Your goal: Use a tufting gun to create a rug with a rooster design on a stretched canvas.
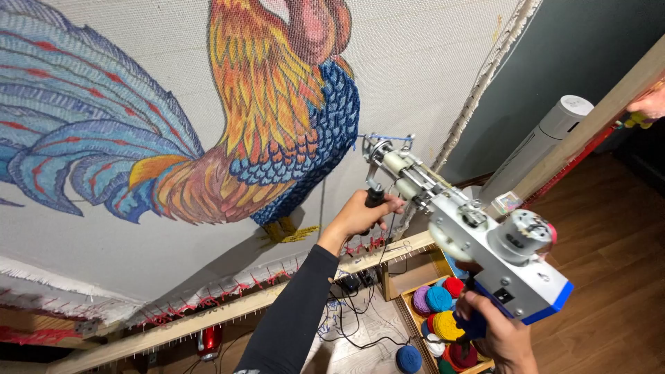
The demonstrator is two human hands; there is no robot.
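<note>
Gripping the tufting gun [463,232], left hand [360,216] clenched on its front handle, right hand [502,336] on its blue grip

The tufting gun [457,228] spans the gap between the left hand [360,213] and right hand [502,336], its needle end just off the stretched rooster cloth [173,111]. Bare cloth lies open above and right of the needle. Below, the tack-lined wooden frame bar [228,305] and the yarn box [440,315] obstruct passage.
</note>
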